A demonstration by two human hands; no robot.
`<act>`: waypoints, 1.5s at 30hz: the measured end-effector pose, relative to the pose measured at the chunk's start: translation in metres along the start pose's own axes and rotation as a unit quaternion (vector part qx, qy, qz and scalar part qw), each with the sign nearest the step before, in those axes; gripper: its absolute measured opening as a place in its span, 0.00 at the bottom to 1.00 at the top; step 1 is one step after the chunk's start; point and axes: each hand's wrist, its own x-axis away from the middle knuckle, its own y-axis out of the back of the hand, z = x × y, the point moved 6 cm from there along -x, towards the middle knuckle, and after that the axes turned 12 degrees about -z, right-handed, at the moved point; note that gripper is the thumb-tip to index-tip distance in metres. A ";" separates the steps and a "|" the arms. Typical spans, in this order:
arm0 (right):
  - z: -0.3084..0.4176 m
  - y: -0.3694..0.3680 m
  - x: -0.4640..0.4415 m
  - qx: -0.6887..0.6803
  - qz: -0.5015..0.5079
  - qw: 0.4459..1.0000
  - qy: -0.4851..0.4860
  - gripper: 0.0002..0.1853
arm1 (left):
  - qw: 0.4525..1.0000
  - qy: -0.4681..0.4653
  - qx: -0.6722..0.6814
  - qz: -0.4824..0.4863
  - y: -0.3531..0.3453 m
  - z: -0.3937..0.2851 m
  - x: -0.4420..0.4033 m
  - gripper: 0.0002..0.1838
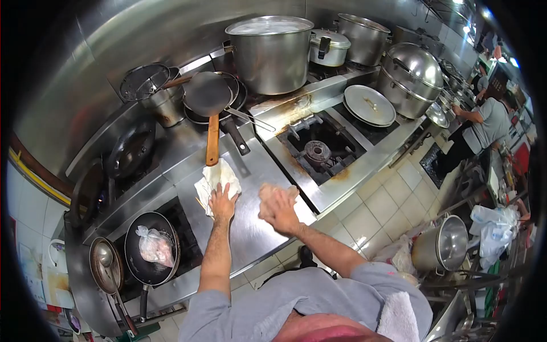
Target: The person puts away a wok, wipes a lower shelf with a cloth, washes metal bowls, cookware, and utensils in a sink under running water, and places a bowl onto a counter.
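Observation:
My left hand (223, 199) lies with its fingers spread on a crumpled white cloth (227, 172) on the steel counter (242, 228). Just beyond the cloth is the end of a wooden handle (212, 145), which belongs to a dark round pan or strainer (206, 94). To the right, my right hand (279, 211) is over the counter near its edge, closed on a blurred pinkish-beige cloth (292, 194). Motion smears its fingers and the cloth.
A gas burner (317, 151) lies right of the counter, with a large stockpot (270, 57) behind it. At left, a frying pan (137, 251) holds a plastic bag of pinkish food (155, 248). A co-worker (487, 122) stands at far right.

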 end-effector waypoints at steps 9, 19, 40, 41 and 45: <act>-0.012 0.008 -0.010 -0.148 0.091 0.962 0.209 0.24 | 0.990 0.119 -0.040 -0.060 0.052 -0.011 0.012 0.41; -0.020 -0.028 -0.121 -0.037 0.018 0.990 0.138 0.30 | 0.966 0.224 -0.114 -0.060 0.029 0.035 0.093 0.20; -0.189 0.180 0.022 -0.056 -0.200 0.972 -0.109 0.19 | 0.962 -0.008 0.259 -0.087 0.059 -0.139 0.088 0.20; -0.164 0.168 0.032 -0.016 -0.222 0.973 -0.062 0.23 | 0.962 -0.015 0.259 -0.084 0.057 -0.151 0.084 0.20; -0.220 0.121 0.061 0.025 -0.160 0.973 -0.166 0.27 | 0.961 -0.032 0.257 -0.099 0.048 -0.209 0.068 0.22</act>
